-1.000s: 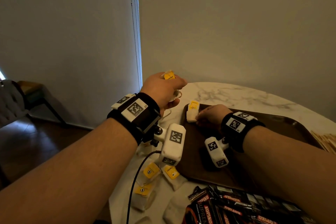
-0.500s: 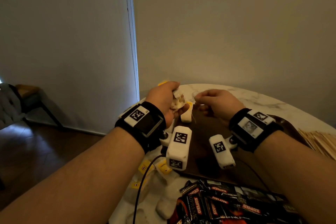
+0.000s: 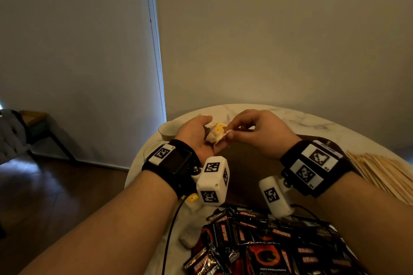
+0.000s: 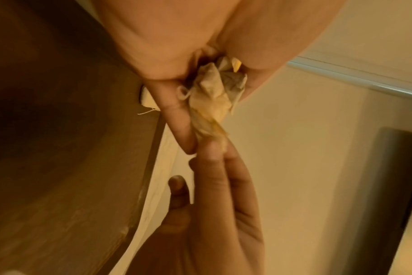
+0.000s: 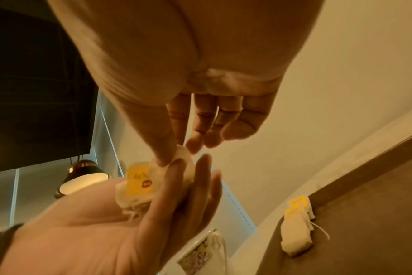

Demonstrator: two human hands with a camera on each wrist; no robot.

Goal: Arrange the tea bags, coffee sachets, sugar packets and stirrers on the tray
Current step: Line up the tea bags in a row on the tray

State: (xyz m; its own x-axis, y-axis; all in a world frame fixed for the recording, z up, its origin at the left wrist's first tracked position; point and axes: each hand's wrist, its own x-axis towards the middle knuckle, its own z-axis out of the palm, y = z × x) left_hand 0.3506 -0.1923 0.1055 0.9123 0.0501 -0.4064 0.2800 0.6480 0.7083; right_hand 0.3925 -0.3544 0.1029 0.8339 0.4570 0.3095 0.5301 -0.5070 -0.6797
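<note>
My left hand (image 3: 196,138) cups a tea-bag bunch (image 3: 215,134), fingers curled round it. Right hand (image 3: 257,134) pinches one bag's edge w/ thumb + forefinger, above the tray (image 3: 245,163); 2 bags (image 5: 296,236) lie by its far rim.

Both forearms reach forward over the table edge, wrists strapped with black bands carrying white tagged camera blocks. Left hand (image 3: 196,136) is turned palm up, fingers loosely curled around a small bunch of tea bags (image 3: 215,133) sitting in the palm. Right hand (image 3: 261,134) comes in from the other side, back of the hand up, thumb and index pinching the edge of one bag in that bunch; the other fingers (image 5: 223,126) are bent and tucked just behind the pinch. The two hands meet fingertip to fingertip, held up above the table, not resting on anything.
</note>
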